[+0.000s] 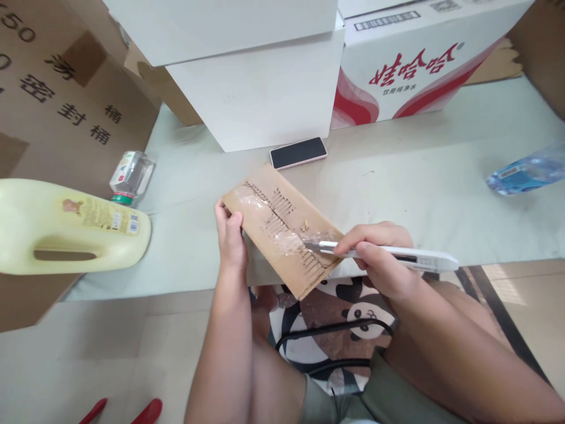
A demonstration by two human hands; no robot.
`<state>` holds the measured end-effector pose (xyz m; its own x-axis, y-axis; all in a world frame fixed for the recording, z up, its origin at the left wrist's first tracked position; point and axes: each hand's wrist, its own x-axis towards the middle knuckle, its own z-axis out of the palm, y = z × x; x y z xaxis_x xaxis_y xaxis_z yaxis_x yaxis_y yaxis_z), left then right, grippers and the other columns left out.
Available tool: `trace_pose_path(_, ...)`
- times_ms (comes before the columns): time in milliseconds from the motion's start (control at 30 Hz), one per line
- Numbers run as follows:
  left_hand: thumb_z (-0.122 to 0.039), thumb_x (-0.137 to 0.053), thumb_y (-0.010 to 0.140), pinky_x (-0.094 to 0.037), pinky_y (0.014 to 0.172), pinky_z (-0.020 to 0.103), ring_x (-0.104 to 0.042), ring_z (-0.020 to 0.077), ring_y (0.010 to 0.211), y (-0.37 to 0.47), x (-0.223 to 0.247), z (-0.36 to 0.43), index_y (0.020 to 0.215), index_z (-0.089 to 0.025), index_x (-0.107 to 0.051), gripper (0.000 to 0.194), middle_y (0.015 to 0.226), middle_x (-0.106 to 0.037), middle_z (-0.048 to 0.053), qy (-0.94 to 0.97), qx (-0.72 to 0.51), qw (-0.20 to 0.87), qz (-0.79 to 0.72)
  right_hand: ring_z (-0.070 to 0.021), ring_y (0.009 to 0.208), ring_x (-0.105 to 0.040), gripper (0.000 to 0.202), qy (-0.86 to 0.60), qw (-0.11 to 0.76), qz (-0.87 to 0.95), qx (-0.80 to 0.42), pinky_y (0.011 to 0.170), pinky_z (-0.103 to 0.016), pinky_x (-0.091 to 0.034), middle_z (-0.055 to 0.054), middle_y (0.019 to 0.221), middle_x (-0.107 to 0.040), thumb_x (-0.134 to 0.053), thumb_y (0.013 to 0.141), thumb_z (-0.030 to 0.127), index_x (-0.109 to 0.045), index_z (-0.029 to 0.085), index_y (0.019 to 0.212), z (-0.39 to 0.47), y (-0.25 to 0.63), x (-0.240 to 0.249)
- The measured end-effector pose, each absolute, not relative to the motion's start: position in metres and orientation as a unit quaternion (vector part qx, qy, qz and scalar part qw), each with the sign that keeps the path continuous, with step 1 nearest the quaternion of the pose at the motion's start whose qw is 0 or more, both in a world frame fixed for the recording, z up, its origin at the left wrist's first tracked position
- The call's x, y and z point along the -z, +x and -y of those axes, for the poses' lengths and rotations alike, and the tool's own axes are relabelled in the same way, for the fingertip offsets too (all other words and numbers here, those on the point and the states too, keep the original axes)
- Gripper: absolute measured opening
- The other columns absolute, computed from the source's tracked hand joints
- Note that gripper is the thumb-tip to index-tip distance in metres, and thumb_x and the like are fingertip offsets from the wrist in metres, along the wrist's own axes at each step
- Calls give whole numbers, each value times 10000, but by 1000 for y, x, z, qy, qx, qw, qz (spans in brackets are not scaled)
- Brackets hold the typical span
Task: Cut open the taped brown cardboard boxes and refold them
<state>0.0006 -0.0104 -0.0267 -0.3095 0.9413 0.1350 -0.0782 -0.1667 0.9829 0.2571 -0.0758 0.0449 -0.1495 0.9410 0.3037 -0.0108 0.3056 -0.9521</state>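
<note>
A small brown cardboard box [260, 227] is tilted near the table's front edge. My left hand [230, 232] grips its left end, the thumb on the upper face. Clear tape [286, 242] lies torn and wrinkled along the middle seam, and the board around the seam is scored with many short cuts. In my right hand [384, 253] is a white utility knife [424, 259], held like a pen with fingers wrapped round it. Its blade [311, 245] touches the tape and seam toward the box's right end.
A phone [298, 153] lies behind the box, before white cartons [265, 94] and a red-and-white carton [397, 76]. At left are a yellow jug [101, 235], a clear bottle [132, 174] and a large cardboard box [66, 76]; a blue water bottle [525, 171] lies at right.
</note>
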Motion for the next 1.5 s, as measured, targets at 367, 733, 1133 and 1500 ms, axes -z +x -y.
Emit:
trace_pose_path(367, -651, -691, 772, -496, 991, 392, -599, 265, 1166, -3, 30, 11, 1217, -291, -526, 596, 1230, -603, 67, 458, -615, 398, -504, -117, 336, -360, 257, -389, 572, 516, -505, 368, -275, -254, 17, 392, -482, -566, 807, 313, -746, 211, 655, 77, 259, -39)
trace_pose_path(733, -601, -724, 750, -488, 995, 399, -606, 269, 1171, -2, 26, 11, 1200, -277, -555, 580, 1223, -628, 69, 447, -617, 408, -502, -158, 545, -570, 233, -621, 464, 576, -259, 522, -287, -433, -8, 658, -660, -618, 861, 329, -728, 210, 1027, 50, 285, -14)
trace_pose_path(1133, -598, -764, 683, -481, 951, 380, -604, 263, 1132, 0, 21, 12, 1161, -263, -567, 616, 1191, -630, 62, 420, -621, 419, -513, -383, 1220, -633, 708, -646, 52, 719, -252, 902, -453, -554, -230, 1450, -593, -490, 903, 275, -383, 87, 1577, 42, 280, 14)
trace_pose_path(1500, -579, -786, 661, -484, 891, 352, -613, 242, 1077, -1, 20, 13, 1136, -264, -594, 601, 1143, -647, 48, 402, -623, 428, -516, -218, 783, -581, 571, -649, 68, 693, -306, 719, -327, -441, -110, 985, -582, -512, 861, 167, -619, 224, 1419, 44, 277, 0)
